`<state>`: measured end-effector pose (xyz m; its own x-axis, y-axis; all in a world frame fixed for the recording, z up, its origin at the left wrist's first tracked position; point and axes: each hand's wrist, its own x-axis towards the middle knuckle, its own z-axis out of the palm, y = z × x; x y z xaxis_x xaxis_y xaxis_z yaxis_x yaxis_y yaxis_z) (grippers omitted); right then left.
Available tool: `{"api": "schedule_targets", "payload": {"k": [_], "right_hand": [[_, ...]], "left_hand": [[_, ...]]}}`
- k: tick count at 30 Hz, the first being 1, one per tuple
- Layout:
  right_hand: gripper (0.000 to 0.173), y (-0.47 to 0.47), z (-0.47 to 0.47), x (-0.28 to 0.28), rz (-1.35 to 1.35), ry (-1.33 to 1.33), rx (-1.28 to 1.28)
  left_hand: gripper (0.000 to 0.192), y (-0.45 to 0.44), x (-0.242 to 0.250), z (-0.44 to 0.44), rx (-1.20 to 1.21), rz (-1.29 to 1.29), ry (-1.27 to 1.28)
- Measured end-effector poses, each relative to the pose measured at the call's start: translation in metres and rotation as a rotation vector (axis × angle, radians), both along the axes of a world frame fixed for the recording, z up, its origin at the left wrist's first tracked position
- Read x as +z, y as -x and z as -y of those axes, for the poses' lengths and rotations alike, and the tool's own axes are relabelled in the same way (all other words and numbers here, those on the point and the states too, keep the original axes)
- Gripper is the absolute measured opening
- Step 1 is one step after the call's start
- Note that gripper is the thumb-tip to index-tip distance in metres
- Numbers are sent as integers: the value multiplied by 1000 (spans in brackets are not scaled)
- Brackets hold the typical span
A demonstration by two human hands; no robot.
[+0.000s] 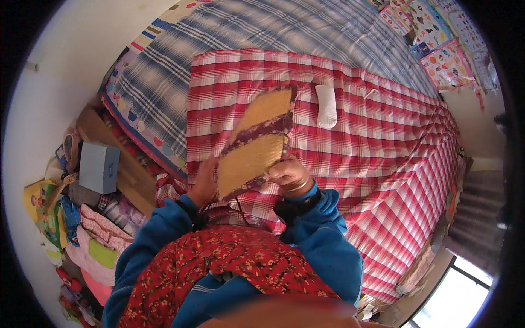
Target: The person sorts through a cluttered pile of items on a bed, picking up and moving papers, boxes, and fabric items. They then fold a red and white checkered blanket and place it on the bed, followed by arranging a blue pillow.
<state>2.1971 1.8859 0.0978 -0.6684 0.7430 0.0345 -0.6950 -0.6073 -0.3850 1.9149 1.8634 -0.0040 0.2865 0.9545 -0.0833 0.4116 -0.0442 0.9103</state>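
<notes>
A flat cardboard piece [252, 158], tan with dark purple flowered fabric along its edges and in a band across it, is held up over a red and white checked cloth [369, 139]. At its lower left edge is my left hand [204, 180], its fingers partly hidden by the piece. My right hand [289, 174] pinches the lower right edge between thumb and fingers. A dark cord hangs below the piece. On the cloth, to the right of the piece, lies a white rolled item [326, 106], and beyond it a small thin white item [370, 94].
A blue and white plaid bedcover [156, 86] spreads under and beyond the checked cloth. At the left, a light blue box [98, 167] stands by a wooden bed edge [137, 190], with piled clothes [102, 238] beside it. Picture charts [447, 65] hang on the wall at upper right.
</notes>
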Motion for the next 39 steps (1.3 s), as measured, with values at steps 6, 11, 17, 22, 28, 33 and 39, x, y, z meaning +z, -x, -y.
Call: {"api": "schedule_targets", "payload": {"k": [6, 11, 17, 22, 28, 33, 39], "right_hand": [[43, -3, -4, 11, 28, -136, -24], [41, -45, -19, -7, 215, -434, 48], [48, -159, -103, -108, 1717, -172, -701], [66, -231, -122, -217, 2402, 173, -721], [50, -230, -120, -260, 2440, 134, -628], [34, -146, -73, -194, 1656, 35, -589], [32, 55, 65, -57, 817, 80, -437]], "left_hand": [[40, 8, 10, -29, 230, -104, -101], [25, 37, -5, -18, -6, 198, 273], [14, 77, -15, 31, 68, -410, -338], [11, 84, 24, 47, 546, 32, 259], [18, 74, 82, 63, 492, -56, 249], [30, 115, 94, 77, 470, 163, 407], [59, 137, 115, 107, 413, 111, 226]]}}
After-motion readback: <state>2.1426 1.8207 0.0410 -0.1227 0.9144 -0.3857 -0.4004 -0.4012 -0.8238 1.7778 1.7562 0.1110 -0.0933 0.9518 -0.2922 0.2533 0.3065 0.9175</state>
